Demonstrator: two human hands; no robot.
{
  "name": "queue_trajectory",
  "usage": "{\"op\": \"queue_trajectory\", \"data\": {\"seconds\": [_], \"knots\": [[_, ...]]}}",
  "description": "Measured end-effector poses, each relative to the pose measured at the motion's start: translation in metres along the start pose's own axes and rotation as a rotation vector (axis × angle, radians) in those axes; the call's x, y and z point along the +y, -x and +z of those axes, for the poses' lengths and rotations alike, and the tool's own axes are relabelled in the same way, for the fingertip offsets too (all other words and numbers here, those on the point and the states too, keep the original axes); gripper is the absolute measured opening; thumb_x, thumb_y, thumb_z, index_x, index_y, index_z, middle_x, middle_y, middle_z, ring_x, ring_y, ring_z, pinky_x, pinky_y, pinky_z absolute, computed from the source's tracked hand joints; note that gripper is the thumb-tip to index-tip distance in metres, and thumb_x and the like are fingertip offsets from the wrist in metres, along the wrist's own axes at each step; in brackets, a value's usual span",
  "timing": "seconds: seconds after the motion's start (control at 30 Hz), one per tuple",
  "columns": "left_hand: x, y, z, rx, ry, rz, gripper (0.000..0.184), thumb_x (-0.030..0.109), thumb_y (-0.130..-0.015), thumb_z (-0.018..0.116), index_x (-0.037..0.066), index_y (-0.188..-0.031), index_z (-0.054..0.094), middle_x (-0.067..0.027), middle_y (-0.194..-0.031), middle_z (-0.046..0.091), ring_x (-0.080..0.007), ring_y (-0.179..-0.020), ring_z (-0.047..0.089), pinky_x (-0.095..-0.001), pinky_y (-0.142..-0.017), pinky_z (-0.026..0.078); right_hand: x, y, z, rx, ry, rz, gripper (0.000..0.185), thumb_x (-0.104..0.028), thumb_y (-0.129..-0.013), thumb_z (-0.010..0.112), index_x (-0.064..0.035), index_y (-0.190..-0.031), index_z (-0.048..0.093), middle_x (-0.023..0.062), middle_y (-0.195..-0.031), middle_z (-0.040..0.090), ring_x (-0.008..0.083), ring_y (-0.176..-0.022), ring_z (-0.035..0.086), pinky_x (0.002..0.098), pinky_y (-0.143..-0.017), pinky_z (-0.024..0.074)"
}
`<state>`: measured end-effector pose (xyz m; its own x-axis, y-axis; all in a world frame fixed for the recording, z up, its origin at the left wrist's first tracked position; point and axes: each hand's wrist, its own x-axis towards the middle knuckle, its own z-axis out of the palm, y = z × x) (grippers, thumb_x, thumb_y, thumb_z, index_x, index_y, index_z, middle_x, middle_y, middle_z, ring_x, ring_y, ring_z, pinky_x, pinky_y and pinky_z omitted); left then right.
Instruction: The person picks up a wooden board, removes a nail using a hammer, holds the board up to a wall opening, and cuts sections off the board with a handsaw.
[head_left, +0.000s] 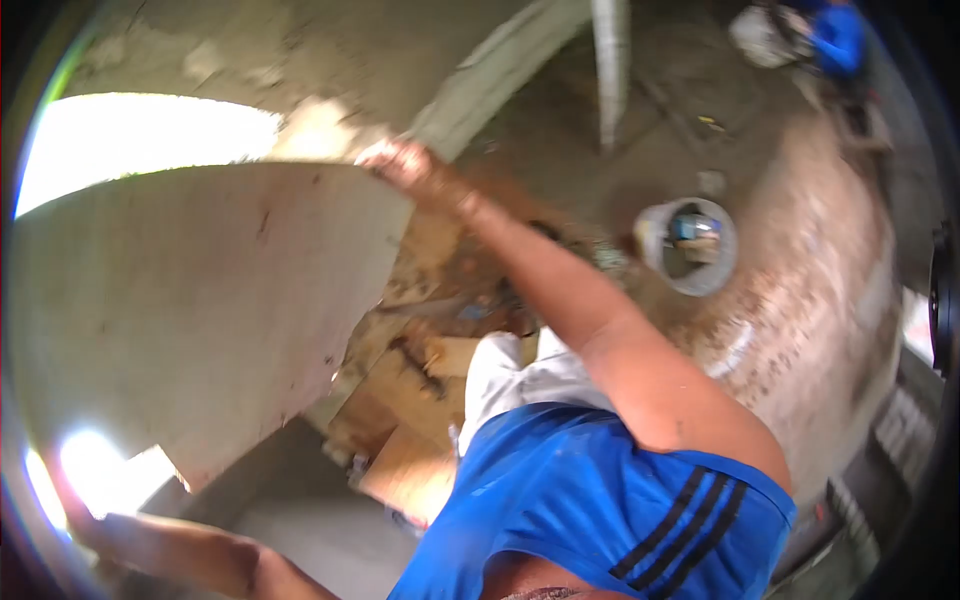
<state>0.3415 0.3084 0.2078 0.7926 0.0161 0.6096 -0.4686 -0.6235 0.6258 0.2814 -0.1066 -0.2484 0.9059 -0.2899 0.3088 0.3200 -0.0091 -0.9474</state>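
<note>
"While the broad panel (200, 310) slants across the person's left side, how do the two hands stand on it?"

"The right hand (400, 165) is at its upper corner and looks clamped over the edge. The left hand (85, 522) reaches toward the lower end, but glare swallows it; whether it grips, I cannot tell."

"What makes for a good hold on a sheet like that?"

"I'd keep the hands well apart, as here, so neither end can swing, and carry the strain evenly rather than twist from the one corner. The side facing the blue shirt (550, 490) looks ragged, so skin is best kept off it. Footing deserves thought as well: loose boards (410, 470) lie near the white trousers (495, 375)."

"And the materials?"

"The panel is pale, thin and faintly stained; wood, perhaps, though blur hides any grain. Its bowed outline may be only the lens. The boards are tan, flat and overlapping. Well apart from the panel sits a round, whitish bucket (728, 250) with something blue (685, 225) inside, on mottled, earthy ground (810, 210). A long, greyish beam (500, 75) slopes down near the right hand."
</note>
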Motion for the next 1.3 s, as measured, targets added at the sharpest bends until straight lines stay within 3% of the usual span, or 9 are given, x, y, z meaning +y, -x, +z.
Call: {"op": "queue_trajectory", "data": {"seconds": [0.3,0.53,0.6,0.67,0.73,0.8,0.87,1.07,1.3], "knots": [[-0.058,0.120,-0.016,0.375,0.488,-0.287,0.039,0.013,-0.094,0.066,-0.001,-0.129,0.056,-0.0141,-0.125,0.063,-0.0285,-0.117,0.059,-0.0497,-0.103,0.047,-0.137,0.119,-0.108,0.028,0.251,0.130,0.016,-0.017,-0.096,0.065,-0.0027,-0.102,0.068,0.0142,-0.094,0.074,0.0259,-0.090,0.072,0.0357,-0.080,0.0540],[-0.050,0.324,0.022,0.525,1.209,-0.966,0.047,0.016,-0.095,0.068,-0.003,-0.136,0.053,-0.0148,-0.129,0.062,-0.0307,-0.117,0.059,-0.0515,-0.103,0.047,-0.207,0.205,-0.260,-0.072,0.408,0.072,0.011,-0.014,-0.089,0.068,-0.0041,-0.091,0.071,0.0136,-0.086,0.073,0.0308,-0.081,0.071,0.0377,-0.076,0.0541],[-0.022,0.424,0.080,0.161,0.321,-0.395,0.060,0.025,-0.093,0.071,-0.003,-0.141,0.050,-0.0158,-0.136,0.058,-0.0331,-0.120,0.058,-0.0543,-0.105,0.045,-0.214,0.228,-0.316,-0.073,0.599,0.000,0.013,-0.019,-0.087,0.068,-0.0058,-0.087,0.072,0.0133,-0.084,0.073,0.0314,-0.078,0.071,0.0411,-0.075,0.0535],[-0.080,0.489,0.099,0.095,0.633,-0.631,0.074,0.033,-0.089,0.075,0.000,-0.147,0.044,-0.0154,-0.145,0.053,-0.0360,-0.127,0.053,-0.0563,-0.110,0.040,-0.228,0.254,-0.368,-0.089,0.693,0.036,0.016,-0.022,-0.087,0.066,-0.0070,-0.086,0.072,0.0125,-0.082,0.073,0.0312,-0.078,0.071,0.0425,-0.076,0.0527],[0.009,0.526,0.166,0.321,1.285,-1.107,0.076,0.037,-0.086,0.076,0.003,-0.147,0.046,-0.0144,-0.149,0.050,-0.0363,-0.133,0.048,-0.0567,-0.113,0.034,-0.234,0.277,-0.418,-0.109,0.741,0.112,0.018,-0.024,-0.087,0.065,-0.0079,-0.086,0.073,0.0114,-0.082,0.073,0.0304,-0.078,0.071,0.0401,-0.079,0.0532],[-0.024,0.580,0.204,0.449,1.246,-1.376,0.082,0.054,-0.082,0.074,0.012,-0.147,0.049,-0.0066,-0.151,0.051,-0.0322,-0.138,0.043,-0.0580,-0.115,0.029,-0.238,0.297,-0.458,-0.134,0.746,0.277,0.020,-0.026,-0.086,0.065,-0.0072,-0.088,0.073,0.0109,-0.083,0.074,0.0291,-0.080,0.072,0.0395,-0.081,0.0538],[-0.004,0.629,0.246,0.276,1.251,-1.289,0.079,0.058,-0.083,0.071,0.014,-0.146,0.051,-0.0066,-0.151,0.050,-0.0316,-0.138,0.043,-0.0595,-0.115,0.027,-0.238,0.313,-0.492,-0.153,0.779,0.393,0.022,-0.027,-0.085,0.066,-0.0067,-0.089,0.073,0.0115,-0.085,0.074,0.0281,-0.082,0.071,0.0392,-0.083,0.0537],[0.022,0.754,0.354,0.500,0.994,-1.673,0.074,0.055,-0.083,0.069,0.015,-0.144,0.054,-0.0077,-0.150,0.052,-0.0330,-0.136,0.045,-0.0591,-0.114,0.031,-0.195,0.373,-0.572,-0.271,0.951,0.789,0.030,-0.034,-0.083,0.065,-0.0077,-0.095,0.074,0.0128,-0.099,0.074,0.0278,-0.097,0.070,0.0403,-0.088,0.0527],[0.049,0.741,0.352,0.411,0.987,-1.820,0.067,0.053,-0.090,0.058,0.013,-0.143,0.053,-0.0093,-0.147,0.054,-0.0360,-0.134,0.049,-0.0595,-0.113,0.036,-0.155,0.372,-0.588,-0.372,1.114,1.014,0.030,-0.039,-0.087,0.062,-0.0149,-0.099,0.075,0.0085,-0.106,0.075,0.0290,-0.107,0.067,0.0487,-0.097,0.0448]]}}
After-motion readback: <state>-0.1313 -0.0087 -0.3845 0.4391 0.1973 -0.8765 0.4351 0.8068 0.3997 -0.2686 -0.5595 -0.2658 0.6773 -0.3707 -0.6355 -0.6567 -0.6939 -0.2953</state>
